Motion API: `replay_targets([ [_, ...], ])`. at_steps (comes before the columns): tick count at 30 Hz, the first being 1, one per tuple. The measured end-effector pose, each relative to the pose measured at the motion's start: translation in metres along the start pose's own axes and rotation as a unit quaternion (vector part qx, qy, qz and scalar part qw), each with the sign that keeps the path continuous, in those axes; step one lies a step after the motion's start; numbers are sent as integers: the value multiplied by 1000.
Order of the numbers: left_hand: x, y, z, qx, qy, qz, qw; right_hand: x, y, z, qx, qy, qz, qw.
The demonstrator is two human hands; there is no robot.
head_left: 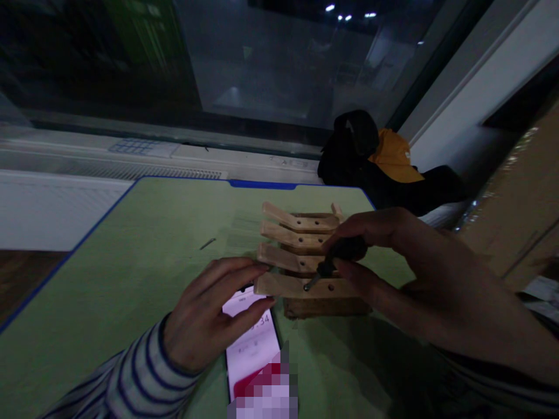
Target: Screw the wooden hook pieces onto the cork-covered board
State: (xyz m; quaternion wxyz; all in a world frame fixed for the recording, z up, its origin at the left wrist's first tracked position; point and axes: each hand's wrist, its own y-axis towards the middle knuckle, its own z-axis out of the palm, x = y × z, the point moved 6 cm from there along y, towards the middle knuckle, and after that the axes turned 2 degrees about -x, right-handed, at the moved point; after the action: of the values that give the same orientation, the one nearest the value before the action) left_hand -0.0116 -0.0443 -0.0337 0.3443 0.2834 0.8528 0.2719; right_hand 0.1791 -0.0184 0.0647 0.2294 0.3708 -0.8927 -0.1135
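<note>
A wooden rack (301, 256) with several angled slats stands on the green mat (131, 262). My right hand (393, 262) is closed around a short black-handled screwdriver (334, 259), whose metal tip rests on the nearest slat beside its holes. My left hand (209, 314) lies over a lit phone (253, 349) with its fingers stretched out, the fingertips touching the end of that nearest slat. A striped sleeve covers my left forearm.
A small dark screw or nail (208, 244) lies on the mat to the left of the rack. A black bag with an orange cap (384, 157) sits behind the mat at the right. A window sill and dark window run along the back.
</note>
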Motion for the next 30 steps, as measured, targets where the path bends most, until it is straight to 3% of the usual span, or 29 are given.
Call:
replay_targets([
  [24, 1, 3, 0, -3, -13, -13, 1000, 5, 0, 1, 10, 19, -22, 1000],
  [30, 2, 6, -10, -46, -27, -33, 998, 5, 0, 1, 14, 38, -14, 999],
])
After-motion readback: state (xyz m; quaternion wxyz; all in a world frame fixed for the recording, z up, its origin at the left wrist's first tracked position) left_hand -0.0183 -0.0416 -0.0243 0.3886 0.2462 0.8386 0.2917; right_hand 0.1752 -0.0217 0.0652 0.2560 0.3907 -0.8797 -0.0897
